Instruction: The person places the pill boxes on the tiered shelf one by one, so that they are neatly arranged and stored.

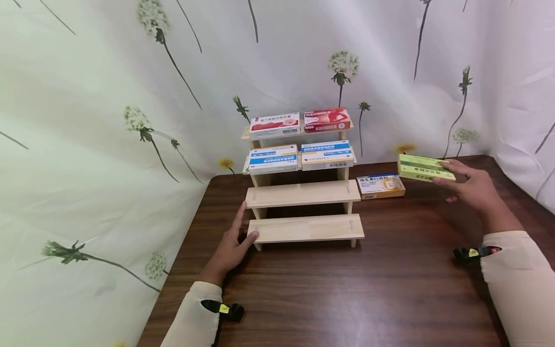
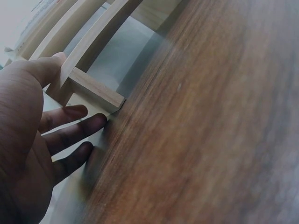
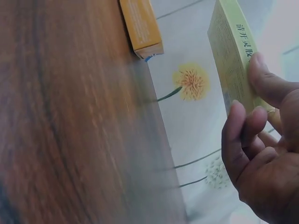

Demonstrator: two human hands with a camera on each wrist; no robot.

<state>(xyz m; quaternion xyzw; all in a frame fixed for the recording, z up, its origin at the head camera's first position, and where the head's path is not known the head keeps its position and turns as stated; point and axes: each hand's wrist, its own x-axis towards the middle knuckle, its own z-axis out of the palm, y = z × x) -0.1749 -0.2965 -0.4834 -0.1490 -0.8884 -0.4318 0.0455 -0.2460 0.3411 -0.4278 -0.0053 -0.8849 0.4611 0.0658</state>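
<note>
Reader: Which elements form the setting, taken from the largest?

Author: A flower-printed cloth [image 1: 108, 72] hangs behind a dark wooden desk [image 1: 329, 299]; on the desk stands a four-tier wooden stand [image 1: 303, 194], its steps rising toward the cloth, presumably so that each row shows above the one in front

Reader: And the hands?

Author: The left hand [image 1: 230, 250] has its fingers spread apart, thumb at the left end of the lowest tier and index finger at the tier above, probably to steady the stand. The right hand [image 1: 474, 190] is clamped on a green box [image 1: 418, 168], thumb against fingers

Reader: Why grip it by one end?

Author: Perhaps to leave the far end free; the box is raised off the desk, to the right of the stand

Reader: The remaining cartons?

Author: An orange-and-white box [image 1: 380, 186] lies flat on the desk just beside the stand. Two blue-and-white boxes [image 1: 273, 158] share the third tier, and a white-and-red box [image 1: 275, 126] and a red box [image 1: 327, 119] the top, paired side by side seemingly to fill each tier's width
</note>
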